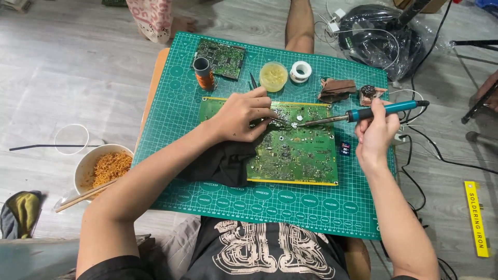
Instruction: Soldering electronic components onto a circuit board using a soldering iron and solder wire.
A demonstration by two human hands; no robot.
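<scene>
- Green cutting mat [181,171] over a small table on grey floor, big circuit board [295,155] in the middle of it.
- Left hand [241,116] on the board's top edge, fingers pinched on tweezers [277,120].
- Right hand [374,132], off the board's right side, fingers wrapped round a soldering iron [363,113], tip touching the board.
- Board looks stiff, light, fragile, so I'd hold it by the edges.

Bright, even overhead light is falling softly; shadows are staying faint, focus is holding sharp, edges are bending slightly
</scene>
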